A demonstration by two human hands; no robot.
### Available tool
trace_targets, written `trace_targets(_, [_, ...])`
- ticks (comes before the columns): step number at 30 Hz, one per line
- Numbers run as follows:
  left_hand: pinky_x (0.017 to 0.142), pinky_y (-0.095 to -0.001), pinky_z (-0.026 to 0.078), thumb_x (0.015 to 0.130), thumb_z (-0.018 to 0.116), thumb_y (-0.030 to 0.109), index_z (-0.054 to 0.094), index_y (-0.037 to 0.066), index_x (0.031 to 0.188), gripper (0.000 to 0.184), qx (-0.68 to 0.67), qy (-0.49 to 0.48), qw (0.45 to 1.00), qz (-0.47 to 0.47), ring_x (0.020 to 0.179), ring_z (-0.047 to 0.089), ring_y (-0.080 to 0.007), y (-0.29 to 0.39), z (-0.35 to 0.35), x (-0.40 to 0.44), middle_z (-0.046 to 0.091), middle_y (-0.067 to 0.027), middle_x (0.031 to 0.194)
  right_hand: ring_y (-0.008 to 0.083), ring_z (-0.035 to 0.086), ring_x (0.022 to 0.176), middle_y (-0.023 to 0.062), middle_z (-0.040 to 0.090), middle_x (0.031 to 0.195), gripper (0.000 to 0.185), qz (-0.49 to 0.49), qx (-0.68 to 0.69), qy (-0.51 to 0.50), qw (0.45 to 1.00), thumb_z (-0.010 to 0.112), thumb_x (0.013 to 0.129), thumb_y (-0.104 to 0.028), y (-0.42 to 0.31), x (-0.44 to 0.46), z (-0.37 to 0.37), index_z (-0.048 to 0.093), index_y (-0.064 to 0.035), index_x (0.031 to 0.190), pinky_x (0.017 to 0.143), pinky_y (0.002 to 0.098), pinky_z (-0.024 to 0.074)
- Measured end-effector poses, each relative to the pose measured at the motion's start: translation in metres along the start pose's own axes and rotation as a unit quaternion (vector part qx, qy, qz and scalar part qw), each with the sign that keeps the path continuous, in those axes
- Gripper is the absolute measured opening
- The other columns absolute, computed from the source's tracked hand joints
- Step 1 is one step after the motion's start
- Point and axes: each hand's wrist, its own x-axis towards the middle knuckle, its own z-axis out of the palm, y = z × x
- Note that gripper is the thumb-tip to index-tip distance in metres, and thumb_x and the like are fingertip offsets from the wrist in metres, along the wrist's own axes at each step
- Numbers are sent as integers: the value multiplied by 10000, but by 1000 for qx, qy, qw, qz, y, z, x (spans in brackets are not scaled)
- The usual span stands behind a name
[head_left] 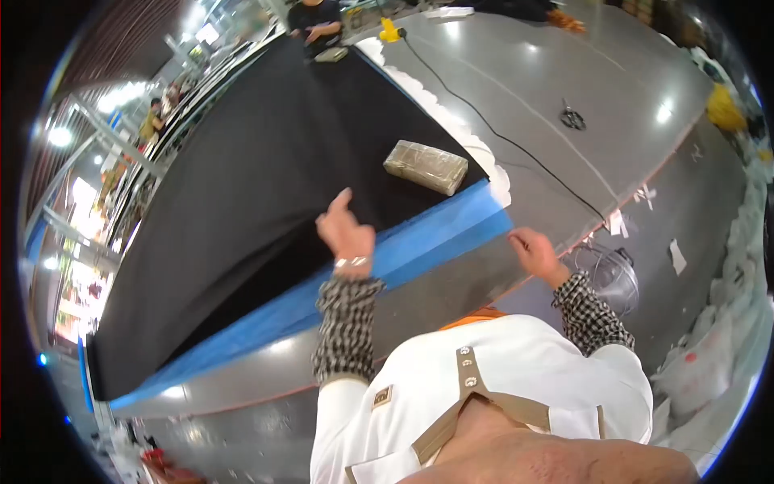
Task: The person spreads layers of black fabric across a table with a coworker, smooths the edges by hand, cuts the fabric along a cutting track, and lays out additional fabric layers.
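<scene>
Black cloth (242, 161) covers much of the grey table, with a blue strip (427, 238) along its near edge. Over the black cloth, close to the blue strip, is my left hand (347, 230), its fingers apart and nothing in it. My right hand (536, 252) is beside the right end of the blue strip, thumb and fingertips pinched together; whether anything is between them is too small to tell. A brown wrapped block (426, 166) rests on the cloth near its right corner. White scalloped layers (476, 149) show under the cloth's right edge.
A black cable (516, 143) runs across the grey table (637, 73) from a yellow plug (390, 31). Dark scissors (572, 118) lie further right. Another person (314, 20) stands at the far end. Clear plastic (605, 278) and white bags (701, 363) are at the right.
</scene>
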Motion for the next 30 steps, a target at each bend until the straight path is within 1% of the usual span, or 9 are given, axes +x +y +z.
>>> trace_targets(1, [741,-383,452,536,616,0,692,66,1141,613,-27,-25,999,27,779,578,-315,28,41,8,595,-124,773,386,641,844,200,666,905,140,-11,-19,-6,1000,616,908,-118,25,25,-12,675,-9,974,736,425,513])
trace_targets(2, [613,-359,409,626,683,18,624,92,923,312,-342,-93,912,-209,635,498,-226,71,67,30,489,-48,674,383,638,851,193,666,900,141,-20,-38,-16,999,622,904,-122,45,50,-28,675,-12,974,746,430,509])
trace_targets(3, [485,-336,365,716,750,36,556,119,706,212,-577,6,683,-448,492,417,-137,115,93,53,383,29,576,380,635,858,186,666,895,142,-27,-56,-29,998,628,899,-126,53,69,-30,674,-14,974,757,436,504])
trace_targets(8, [451,-315,287,754,754,39,352,112,631,428,-504,-66,802,-313,535,328,-58,177,170,97,342,66,602,354,597,1029,149,661,1059,296,-139,-66,-120,981,695,856,-257,76,173,13,654,-66,1078,877,469,442])
trace_targets(13, [513,-270,442,781,733,-38,410,131,650,387,-607,-138,720,-307,584,522,-67,144,229,102,480,49,655,430,402,1264,169,469,1392,684,-158,-161,-170,959,720,776,-491,88,245,106,513,-124,1315,1025,586,282])
trace_targets(17, [769,-326,567,782,685,-79,714,-16,1010,238,-666,-157,636,-357,861,691,-258,127,191,97,694,-129,940,549,217,1406,177,298,1577,1002,-35,22,-168,985,709,713,-649,135,251,175,343,-208,1534,1098,674,162])
trace_targets(19, [734,-332,532,754,625,-99,696,-15,1047,312,-529,-117,822,-172,824,656,-260,94,194,73,685,-124,884,563,274,1351,234,262,1573,1079,-48,-212,-92,972,788,597,-614,117,259,185,373,-227,1516,1042,660,251])
trace_targets(22, [679,-360,461,685,571,-123,699,-18,1060,410,-106,-119,982,97,745,579,-276,28,202,41,643,-134,795,492,396,1248,256,266,1558,998,-16,-232,-173,957,777,622,-536,113,267,162,400,-235,1495,988,592,319])
trace_targets(30, [742,-396,438,563,515,-146,711,-8,1107,595,-119,-100,988,-17,771,530,-353,-21,214,-4,669,-202,875,435,453,1203,218,389,1435,939,55,-333,-134,932,750,644,-518,146,235,82,419,-229,1473,957,542,336])
